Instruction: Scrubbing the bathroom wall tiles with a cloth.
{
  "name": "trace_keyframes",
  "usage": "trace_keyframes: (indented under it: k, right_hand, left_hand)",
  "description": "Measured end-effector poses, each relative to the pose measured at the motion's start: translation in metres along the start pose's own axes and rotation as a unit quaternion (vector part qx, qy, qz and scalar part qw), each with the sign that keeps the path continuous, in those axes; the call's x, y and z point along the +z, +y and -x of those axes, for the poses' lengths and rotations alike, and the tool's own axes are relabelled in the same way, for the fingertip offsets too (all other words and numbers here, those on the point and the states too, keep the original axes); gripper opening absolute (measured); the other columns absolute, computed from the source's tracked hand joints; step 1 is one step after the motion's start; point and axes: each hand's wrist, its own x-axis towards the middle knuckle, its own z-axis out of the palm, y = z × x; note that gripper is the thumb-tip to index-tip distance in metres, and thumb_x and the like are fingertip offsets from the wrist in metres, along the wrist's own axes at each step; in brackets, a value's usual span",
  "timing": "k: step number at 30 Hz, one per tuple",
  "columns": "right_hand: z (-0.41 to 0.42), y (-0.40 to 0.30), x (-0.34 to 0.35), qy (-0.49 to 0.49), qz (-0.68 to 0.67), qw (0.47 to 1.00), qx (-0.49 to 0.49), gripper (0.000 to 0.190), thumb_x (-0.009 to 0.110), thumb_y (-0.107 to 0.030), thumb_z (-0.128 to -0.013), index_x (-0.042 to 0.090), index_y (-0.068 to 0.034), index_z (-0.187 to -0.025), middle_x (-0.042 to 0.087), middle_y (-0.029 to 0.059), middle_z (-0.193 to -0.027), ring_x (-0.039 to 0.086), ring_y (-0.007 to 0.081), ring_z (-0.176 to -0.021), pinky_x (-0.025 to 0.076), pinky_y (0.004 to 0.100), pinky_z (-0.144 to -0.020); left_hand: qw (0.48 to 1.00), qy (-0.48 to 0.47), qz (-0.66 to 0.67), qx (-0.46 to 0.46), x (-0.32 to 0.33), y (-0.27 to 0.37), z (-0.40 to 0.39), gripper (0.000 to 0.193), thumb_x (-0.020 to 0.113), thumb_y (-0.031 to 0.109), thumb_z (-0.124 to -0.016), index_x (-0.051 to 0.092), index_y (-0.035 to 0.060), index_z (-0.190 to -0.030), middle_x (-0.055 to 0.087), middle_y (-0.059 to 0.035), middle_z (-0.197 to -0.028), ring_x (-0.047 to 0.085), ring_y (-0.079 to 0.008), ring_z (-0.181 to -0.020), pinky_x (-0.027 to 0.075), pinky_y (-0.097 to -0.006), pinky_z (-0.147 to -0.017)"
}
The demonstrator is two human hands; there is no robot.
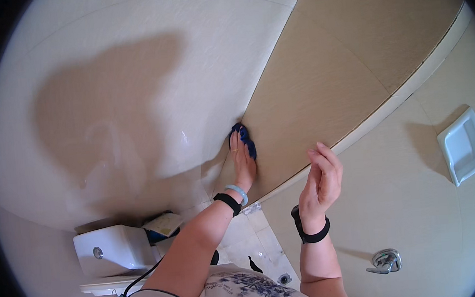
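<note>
My left hand [243, 158] lies flat over a dark blue cloth [251, 149], pressing it to the tan wall panel [319, 71] close to its corner with the pale tiled wall [212, 37]. The cloth bunches around the fingertips. A pale blue bangle [237, 192] and a black band [228, 203] circle that wrist. Apart from the cloth, my right hand [323, 181] is raised near the panel's pale edge strip [361, 132], its fingers loosely bent and nothing visible in them. Whether its fingertips touch the strip, I cannot tell.
A white toilet cistern [116, 250] with a round button stands at lower left, a dark cable [143, 277] beside it. On the right wall are a white ceramic soap dish [465, 147] and a chrome lever tap [386, 261]. Below, the tiled floor [248, 235] has a drain [284, 279].
</note>
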Motion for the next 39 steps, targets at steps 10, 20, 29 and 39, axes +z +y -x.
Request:
trace_keyframes:
  k: [10,20,29,39]
  right_hand:
    - [-0.001,-0.014,-0.005,-0.005,-0.077,0.995,0.058,0.025,0.041,0.016,-0.085,0.058,0.003,-0.098,0.057,0.0160,-0.111,0.059,0.0238,-0.099,0.049,0.0318,-0.085]
    - [0.045,-0.009,-0.009,-0.021,-0.127,0.972,0.196,0.019,0.041,0.008,-0.091,0.057,0.004,-0.102,0.060,0.0153,-0.106,0.062,0.0227,-0.092,0.050,0.0325,-0.084]
    - [0.066,0.005,0.000,-0.059,-0.093,0.966,0.234,0.020,0.046,0.007,-0.090,0.057,0.001,-0.105,0.065,0.0111,-0.097,0.063,0.0185,-0.091,0.048,0.0286,-0.083]
    - [0.101,0.005,0.016,-0.180,-0.041,0.936,0.299,0.019,0.046,0.001,-0.093,0.057,0.000,-0.108,0.065,0.0092,-0.099,0.061,0.0166,-0.096,0.046,0.0282,-0.087]
  left_hand:
    - [0.977,0.046,0.162,-0.131,0.022,-0.042,0.015,0.040,0.035,0.006,-0.095,0.036,-0.0046,-0.133,0.032,-0.0211,-0.140,0.027,-0.0351,-0.131,0.021,-0.0387,-0.110]
    - [0.981,-0.073,0.174,0.052,-0.027,0.132,-0.029,0.042,0.038,0.014,-0.096,0.038,0.0036,-0.136,0.028,-0.0153,-0.146,0.017,-0.0347,-0.137,0.015,-0.0424,-0.111]
    - [0.994,-0.057,0.078,0.048,-0.012,0.092,0.002,0.049,0.028,0.028,-0.097,0.030,0.0049,-0.140,0.020,-0.0151,-0.149,0.012,-0.0370,-0.138,0.013,-0.0429,-0.112]
    - [0.991,-0.047,0.055,-0.115,-0.003,-0.001,0.043,0.049,0.025,0.026,-0.099,0.025,0.0031,-0.142,0.019,-0.0158,-0.149,0.009,-0.0376,-0.138,0.007,-0.0436,-0.112]
